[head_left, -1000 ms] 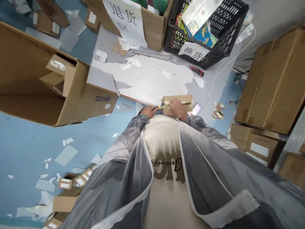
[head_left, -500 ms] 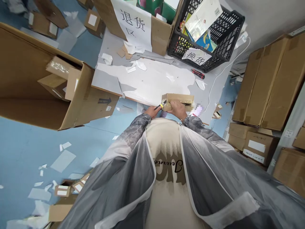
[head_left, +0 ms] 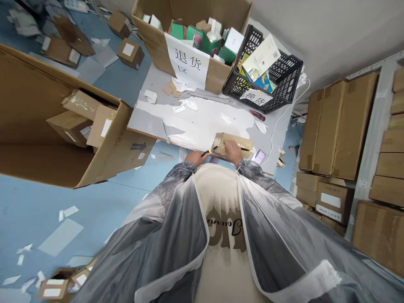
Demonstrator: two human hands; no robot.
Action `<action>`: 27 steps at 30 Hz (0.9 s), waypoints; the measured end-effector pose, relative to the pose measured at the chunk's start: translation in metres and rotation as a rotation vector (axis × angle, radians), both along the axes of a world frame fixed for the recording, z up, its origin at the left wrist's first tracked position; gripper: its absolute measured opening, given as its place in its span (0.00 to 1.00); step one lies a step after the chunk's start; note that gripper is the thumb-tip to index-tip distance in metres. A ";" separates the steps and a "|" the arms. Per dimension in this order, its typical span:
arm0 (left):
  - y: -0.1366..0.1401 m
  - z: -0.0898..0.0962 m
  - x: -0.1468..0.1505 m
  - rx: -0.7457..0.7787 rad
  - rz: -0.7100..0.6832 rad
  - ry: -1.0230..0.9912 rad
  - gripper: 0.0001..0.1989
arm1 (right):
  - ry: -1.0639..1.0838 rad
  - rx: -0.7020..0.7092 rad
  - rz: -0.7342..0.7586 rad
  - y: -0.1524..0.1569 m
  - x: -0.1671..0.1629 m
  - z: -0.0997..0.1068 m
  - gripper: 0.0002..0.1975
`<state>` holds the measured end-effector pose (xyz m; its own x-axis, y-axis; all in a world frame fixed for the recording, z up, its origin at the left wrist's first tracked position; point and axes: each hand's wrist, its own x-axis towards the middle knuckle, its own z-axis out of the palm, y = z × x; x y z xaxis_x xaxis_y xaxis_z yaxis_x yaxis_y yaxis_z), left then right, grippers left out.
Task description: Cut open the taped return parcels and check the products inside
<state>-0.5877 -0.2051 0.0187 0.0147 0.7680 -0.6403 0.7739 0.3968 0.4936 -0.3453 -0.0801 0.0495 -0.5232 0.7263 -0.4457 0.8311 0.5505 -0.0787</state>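
My left hand is closed around a black and yellow utility knife, its tip at the left end of a small cardboard box. Clear tape shines on the box, which lies at the table's near edge. Over the front of that box, my right hand grips it with bent fingers. A dark gap shows along the box's side, to the right of my fingers. What is inside the box cannot be made out.
A red and black cutter lies on the white table among paper scraps. Behind stand a large carton of green and white boxes and a black crate. An open carton stands left; stacked cartons are at right.
The camera view has tilted up, showing more of the back carton. The knife lies flatter, its tip still at the box's left end. My right hand keeps its grip.
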 end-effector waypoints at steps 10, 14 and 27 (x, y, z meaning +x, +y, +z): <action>0.024 -0.001 -0.017 0.043 -0.150 0.005 0.35 | -0.057 -0.043 0.091 0.005 -0.005 0.018 0.23; 0.039 0.001 -0.013 -0.026 -0.101 -0.067 0.39 | -0.048 -0.045 0.135 0.005 0.000 0.022 0.19; 0.054 -0.015 -0.021 -0.230 -0.002 -0.408 0.52 | -0.055 0.046 -0.129 -0.029 -0.007 0.026 0.24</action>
<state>-0.6092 -0.1513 0.0040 0.3022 0.6062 -0.7356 0.5359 0.5301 0.6571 -0.3527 -0.1089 0.0759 -0.4001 0.8062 -0.4359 0.8975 0.4410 -0.0081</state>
